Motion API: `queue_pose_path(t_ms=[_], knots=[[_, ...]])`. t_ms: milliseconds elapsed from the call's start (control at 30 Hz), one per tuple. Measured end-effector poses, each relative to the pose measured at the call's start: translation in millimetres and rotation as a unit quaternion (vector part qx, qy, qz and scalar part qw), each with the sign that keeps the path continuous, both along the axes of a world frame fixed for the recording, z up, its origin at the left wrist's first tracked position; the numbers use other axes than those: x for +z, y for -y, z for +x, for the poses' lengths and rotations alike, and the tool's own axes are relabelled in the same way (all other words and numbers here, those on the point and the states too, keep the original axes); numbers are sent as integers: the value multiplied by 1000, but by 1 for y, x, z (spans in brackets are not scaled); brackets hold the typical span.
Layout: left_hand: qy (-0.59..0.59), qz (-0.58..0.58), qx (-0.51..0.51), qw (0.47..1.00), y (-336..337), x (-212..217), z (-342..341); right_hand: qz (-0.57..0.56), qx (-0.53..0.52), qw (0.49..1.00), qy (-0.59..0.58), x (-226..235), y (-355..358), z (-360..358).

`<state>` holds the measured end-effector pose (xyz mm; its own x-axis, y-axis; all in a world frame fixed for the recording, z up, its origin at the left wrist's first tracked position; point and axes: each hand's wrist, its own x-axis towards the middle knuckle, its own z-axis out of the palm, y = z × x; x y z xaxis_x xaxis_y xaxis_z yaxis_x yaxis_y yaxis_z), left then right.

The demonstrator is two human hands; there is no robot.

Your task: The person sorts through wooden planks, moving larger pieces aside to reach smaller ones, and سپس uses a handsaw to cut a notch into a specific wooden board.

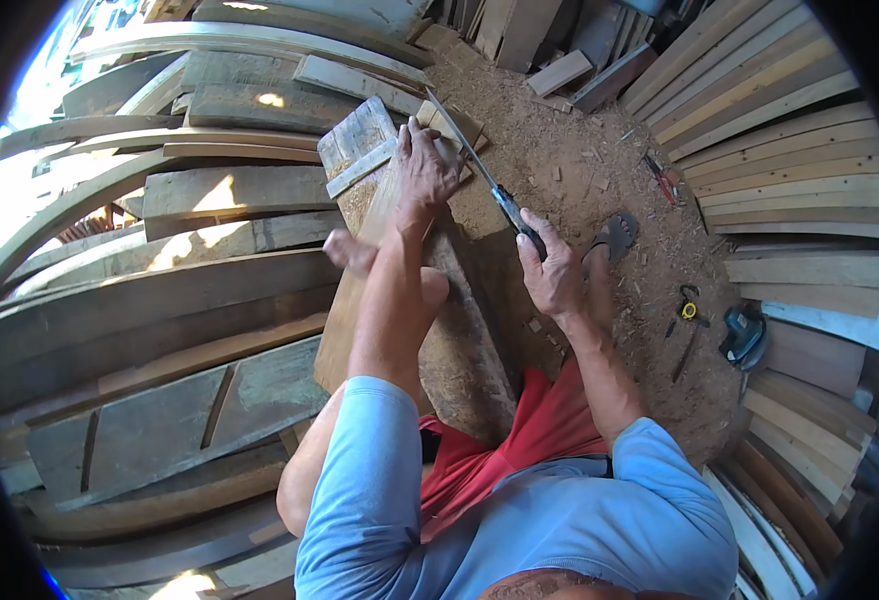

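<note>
Careful: your left hand (425,160) presses flat on the plank (359,215) right beside the saw (479,170) your right hand (551,272) grips, so a jumping blade could catch those fingers.

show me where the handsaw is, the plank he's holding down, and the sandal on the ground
handsaw (462,145), head view, middle of the blade
plank (357,135), head view, its top face near the far end
sandal (614,236), head view, middle of the sole
</note>
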<state>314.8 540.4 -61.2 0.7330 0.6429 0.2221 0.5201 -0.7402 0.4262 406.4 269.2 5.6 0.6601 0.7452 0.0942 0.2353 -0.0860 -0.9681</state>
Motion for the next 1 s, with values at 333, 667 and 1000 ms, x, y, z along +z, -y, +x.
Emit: queue_pose_path(t_ms=[333, 667, 1000], knots=[[-220, -5, 99, 971, 44, 46, -14, 29, -8, 999, 17, -23, 5, 14], [-172, 77, 51, 981, 37, 33, -13, -48, -2, 997, -65, 23, 14, 30], [10, -17, -45, 999, 8, 29, 4, 5, -12, 998, -63, 13, 30, 22]])
